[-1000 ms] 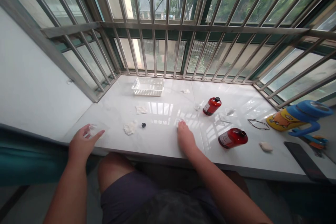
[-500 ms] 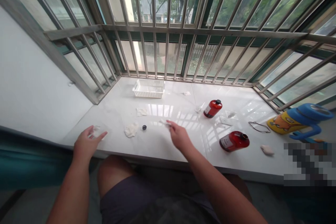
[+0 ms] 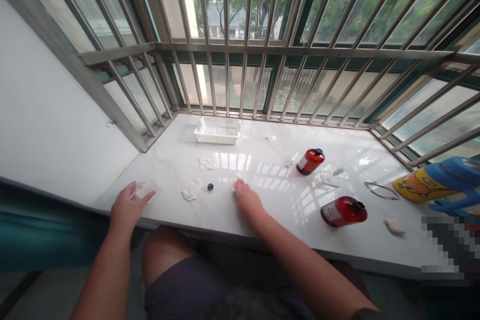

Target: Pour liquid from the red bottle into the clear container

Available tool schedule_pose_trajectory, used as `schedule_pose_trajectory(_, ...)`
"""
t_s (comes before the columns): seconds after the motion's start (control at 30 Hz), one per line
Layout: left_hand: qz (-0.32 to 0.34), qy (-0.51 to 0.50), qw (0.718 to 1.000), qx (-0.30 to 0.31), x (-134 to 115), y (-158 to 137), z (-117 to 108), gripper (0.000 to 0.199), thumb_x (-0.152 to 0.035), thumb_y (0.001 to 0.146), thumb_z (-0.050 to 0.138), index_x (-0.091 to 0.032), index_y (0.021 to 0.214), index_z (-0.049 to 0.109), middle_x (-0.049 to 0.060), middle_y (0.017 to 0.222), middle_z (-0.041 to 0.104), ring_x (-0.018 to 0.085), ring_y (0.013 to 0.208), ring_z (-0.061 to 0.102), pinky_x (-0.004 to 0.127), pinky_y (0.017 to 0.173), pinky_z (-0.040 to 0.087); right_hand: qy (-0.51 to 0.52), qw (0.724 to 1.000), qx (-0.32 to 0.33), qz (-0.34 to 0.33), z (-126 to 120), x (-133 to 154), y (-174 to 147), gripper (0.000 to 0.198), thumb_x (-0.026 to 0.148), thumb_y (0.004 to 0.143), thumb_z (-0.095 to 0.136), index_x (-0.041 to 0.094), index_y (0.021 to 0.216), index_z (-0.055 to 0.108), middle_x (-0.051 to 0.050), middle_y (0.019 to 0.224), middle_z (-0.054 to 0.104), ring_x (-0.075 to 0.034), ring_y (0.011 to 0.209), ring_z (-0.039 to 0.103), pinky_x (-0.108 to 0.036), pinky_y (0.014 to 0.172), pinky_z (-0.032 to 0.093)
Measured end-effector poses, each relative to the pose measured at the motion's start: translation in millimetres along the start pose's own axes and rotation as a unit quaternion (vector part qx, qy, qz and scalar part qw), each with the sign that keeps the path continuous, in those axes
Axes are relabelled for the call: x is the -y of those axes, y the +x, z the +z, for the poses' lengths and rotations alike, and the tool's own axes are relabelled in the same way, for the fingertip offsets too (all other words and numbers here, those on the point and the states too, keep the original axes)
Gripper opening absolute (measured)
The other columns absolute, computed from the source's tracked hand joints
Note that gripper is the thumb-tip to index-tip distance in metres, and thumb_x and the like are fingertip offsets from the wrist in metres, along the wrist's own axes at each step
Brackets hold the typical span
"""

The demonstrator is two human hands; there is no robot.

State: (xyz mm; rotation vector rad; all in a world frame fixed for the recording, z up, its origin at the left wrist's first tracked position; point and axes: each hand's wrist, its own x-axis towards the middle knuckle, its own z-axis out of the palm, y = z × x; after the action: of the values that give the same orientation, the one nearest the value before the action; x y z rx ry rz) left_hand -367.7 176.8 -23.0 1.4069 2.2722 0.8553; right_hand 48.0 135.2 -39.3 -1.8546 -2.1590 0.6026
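Observation:
My left hand rests at the near left edge of the white sill. Its thumb and forefinger pinch a small clear plastic piece. My right hand lies knuckles-up on the middle of the sill, fingertips pressed down on a small white piece that is mostly hidden. Just to its left lie a black bottle cap and a crumpled white wad. A capped red bottle and an uncapped red bottle lie on their sides to the right.
A white slotted basket stands at the back by the window bars. More white wads, clear wrappers, a wire loop and a yellow-and-blue cup lie on the right. My knees are under the sill's edge.
My right hand lifted a small white piece off the sill, carried it left and came down again near the black cap. The left hand stayed on the clear piece.

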Motion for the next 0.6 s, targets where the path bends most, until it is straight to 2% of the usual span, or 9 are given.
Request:
schedule_pose_trajectory(0.07,-0.006,0.000,1.000,0.003,-3,-1,0,0.098,-0.059,0.078,0.080,-0.014,0.159,0.046,0.023,0.156,0.058,0.040,0.127,0.069,0.049,0.114,0.054,0.017,0.995,0.049,-0.087,30,44,-31,0.061,0.007,0.091,0.053,0.013,0.152,0.059,-0.015,0.161,0.055,-0.026,0.150,0.052,-0.039,0.126,0.041)
schedule_pose_trajectory(0.13,0.009,0.021,1.000,-0.020,-10,-6,-4,0.103,-0.059,0.078,0.081,-0.011,0.160,0.042,0.024,0.160,0.053,0.041,0.135,0.064,0.051,0.118,0.050,0.041,0.983,0.085,-0.159,45,75,-59,0.060,0.014,0.092,0.058,0.016,0.152,0.060,-0.011,0.158,0.059,-0.024,0.148,0.054,-0.035,0.125,0.042)
schedule_pose_trajectory(0.23,0.092,0.042,0.987,-0.123,-31,-27,-10,0.099,-0.060,0.082,0.078,-0.011,0.160,0.042,0.021,0.167,0.045,0.040,0.153,0.045,0.050,0.130,0.036,0.145,0.973,0.096,-0.149,26,82,-80,0.053,0.018,0.098,0.050,0.021,0.148,0.063,-0.011,0.145,0.070,-0.028,0.131,0.069,-0.041,0.113,0.053)
schedule_pose_trajectory(0.3,0.125,-0.018,0.981,-0.146,-51,-48,-9,0.081,-0.063,0.089,0.070,-0.017,0.154,0.052,0.016,0.162,0.054,0.037,0.148,0.052,0.049,0.128,0.039,0.253,0.959,0.083,-0.093,-5,68,-80,0.042,0.023,0.102,0.046,0.028,0.135,0.072,-0.006,0.129,0.078,-0.026,0.119,0.073,-0.040,0.107,0.055)
schedule_pose_trajectory(0.33,0.121,-0.077,0.983,-0.116,-64,-61,-6,0.072,-0.066,0.092,0.066,-0.018,0.146,0.060,0.015,0.154,0.062,0.035,0.139,0.061,0.049,0.124,0.045,0.315,0.943,0.085,-0.069,-23,57,-77,0.036,0.028,0.104,0.047,0.027,0.126,0.076,-0.005,0.122,0.080,-0.025,0.114,0.074,-0.039,0.104,0.055)
schedule_pose_trajectory(0.4,0.093,-0.220,0.970,0.044,-92,-89,7,0.069,-0.075,0.093,0.059,-0.016,0.124,0.072,0.015,0.130,0.076,0.033,0.121,0.071,0.049,0.112,0.055,0.442,0.887,0.130,-0.026,-53,37,-70,0.032,0.043,0.105,0.052,0.022,0.111,0.075,-0.006,0.106,0.079,-0.023,0.099,0.073,-0.035,0.092,0.057)
schedule_pose_trajectory(0.5,0.046,-0.385,0.871,0.300,-135,-134,34,0.075,-0.081,0.093,0.054,-0.011,0.107,0.077,0.019,0.118,0.079,0.032,0.112,0.074,0.045,0.101,0.060,0.570,0.802,0.176,0.017,-80,16,-65,0.037,0.057,0.098,0.064,0.021,0.102,0.066,-0.001,0.089,0.071,-0.017,0.079,0.066,-0.030,0.078,0.056)
schedule_pose_trajectory(0.53,0.029,-0.404,0.844,0.350,-147,-147,43,0.074,-0.081,0.093,0.056,-0.012,0.106,0.078,0.018,0.113,0.079,0.031,0.108,0.074,0.043,0.096,0.061,0.580,0.795,0.174,0.024,-83,11,-64,0.037,0.057,0.096,0.067,0.021,0.099,0.063,0.001,0.086,0.068,-0.016,0.076,0.063,-0.029,0.076,0.055)
schedule_pose_trajectory(0.6,0.022,-0.401,0.813,0.422,-166,-170,58,0.061,-0.072,0.090,0.069,-0.014,0.105,0.079,0.014,0.103,0.080,0.027,0.096,0.074,0.036,0.086,0.059,0.545,0.825,0.146,0.035,-86,4,-65,0.034,0.055,0.095,0.068,0.022,0.095,0.059,0.002,0.082,0.064,-0.015,0.073,0.060,-0.027,0.072,0.053)
